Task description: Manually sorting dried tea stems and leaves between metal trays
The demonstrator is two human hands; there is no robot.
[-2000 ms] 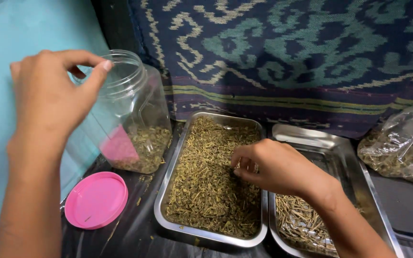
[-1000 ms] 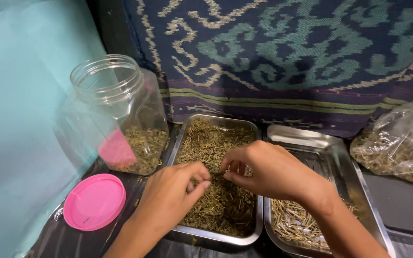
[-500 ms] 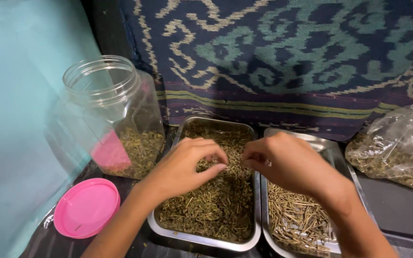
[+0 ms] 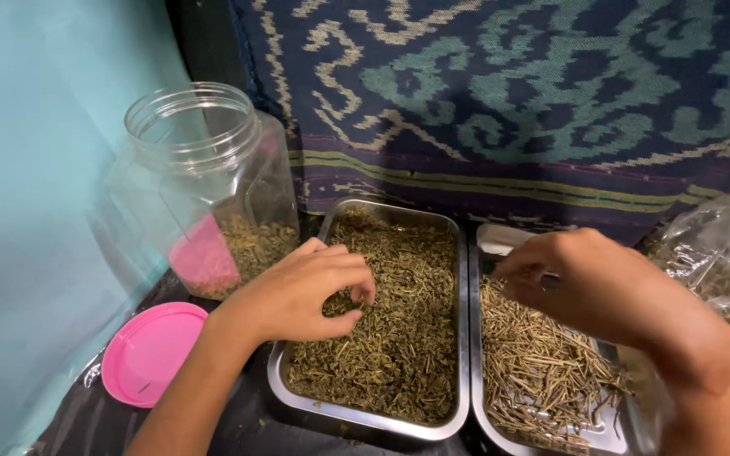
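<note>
- While both hands work over two metal trays, the left hand is cupped above the left tray, fingers curled and thumb drawn in toward them, pinching at the dried herb; whether a piece sits between the fingertips cannot be told.
- The right hand hovers over the right tray, fingers bent and bunched at its 9 o'clock end as if nipping something small; what it grips, if anything, is hidden.
- The left tray is filled with chopped greenish-brown herb, and the left hand sits at its 9 o'clock side.
- The right tray, just beside the left one at 3 o'clock, holds longer pale stems with bare metal showing at its 12 o'clock end.
- A clear jar stands open at 10 o'clock of the left tray, with some herb at its bottom.
- A pink lid lies flat at 8 o'clock of that tray.
- A clear bag of herb lies at 3 o'clock of the right tray.
- A patterned cloth hangs behind, at 12 o'clock.
</note>
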